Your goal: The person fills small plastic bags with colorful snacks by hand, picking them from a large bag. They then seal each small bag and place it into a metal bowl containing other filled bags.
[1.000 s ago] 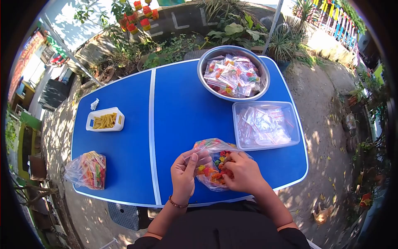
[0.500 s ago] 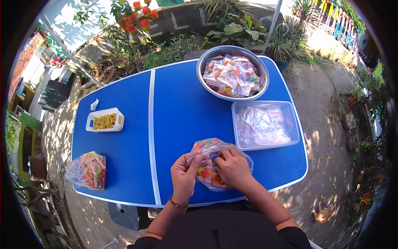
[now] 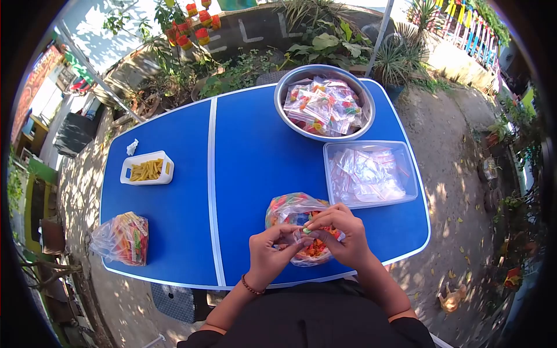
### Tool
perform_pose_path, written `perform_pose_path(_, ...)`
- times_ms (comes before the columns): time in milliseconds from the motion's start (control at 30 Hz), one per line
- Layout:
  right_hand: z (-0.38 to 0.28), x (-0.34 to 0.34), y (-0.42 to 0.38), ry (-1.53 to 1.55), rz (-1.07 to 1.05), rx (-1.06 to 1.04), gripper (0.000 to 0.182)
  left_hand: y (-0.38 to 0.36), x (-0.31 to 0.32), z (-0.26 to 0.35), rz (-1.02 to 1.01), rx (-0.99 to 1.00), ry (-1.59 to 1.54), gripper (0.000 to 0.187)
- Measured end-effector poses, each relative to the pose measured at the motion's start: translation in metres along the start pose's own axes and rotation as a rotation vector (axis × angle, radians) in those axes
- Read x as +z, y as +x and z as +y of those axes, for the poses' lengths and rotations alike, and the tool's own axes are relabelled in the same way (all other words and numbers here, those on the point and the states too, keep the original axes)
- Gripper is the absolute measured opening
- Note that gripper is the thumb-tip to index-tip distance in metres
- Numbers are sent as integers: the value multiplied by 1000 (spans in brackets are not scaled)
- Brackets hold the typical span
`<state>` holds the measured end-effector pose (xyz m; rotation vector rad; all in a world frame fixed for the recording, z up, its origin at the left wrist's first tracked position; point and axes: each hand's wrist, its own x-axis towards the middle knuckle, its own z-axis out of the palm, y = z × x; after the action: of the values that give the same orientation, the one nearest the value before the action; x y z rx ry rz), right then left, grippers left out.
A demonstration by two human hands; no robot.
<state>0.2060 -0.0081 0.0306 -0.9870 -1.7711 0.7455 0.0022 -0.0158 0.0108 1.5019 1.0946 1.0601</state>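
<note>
Over a large clear plastic bag of colourful gummy candies, my two hands meet at the near side of the blue table. A small clear zip bag is pinched in my left hand, partly hidden by the fingers. My right hand closes its fingertips on a small green candy at the mouth of that zip bag. Orange, red and yellow candies show below the hands.
A steel basin of filled candy packets stands at the far right. Nearer is a clear plastic tub of small zip bags. On the left are a white basket of yellowish sticks, a crumpled tissue and a bag of coloured sticks.
My right hand has come up out of the large bag with a green candy and met my left hand. The left hand has shifted slightly right and down with the zip bag.
</note>
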Motion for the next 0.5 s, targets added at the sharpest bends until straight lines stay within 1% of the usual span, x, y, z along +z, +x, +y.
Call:
perform_pose_path(100,-5,-3,-2,-58,-94,79,21,1,1,6,-41,48,36,29)
perform_pose_path(167,-10,-8,1,-102,-121,13,22,2,-1,12,-88,67,45,29)
perform_pose_path(200,-11,-9,1,-125,-133,-20,22,1,0,10,-83,26,-37,28)
perform_pose_path(300,-8,0,-2,167,77,156,20,0,2,-3,-43,-72,-281,26)
perform_pose_path(400,6,3,-10,52,16,395,21,3,0,-6,34,-119,-490,27)
perform_pose_path(500,22,13,-15,-469,-152,204,21,6,-3,-6,88,-188,-632,30)
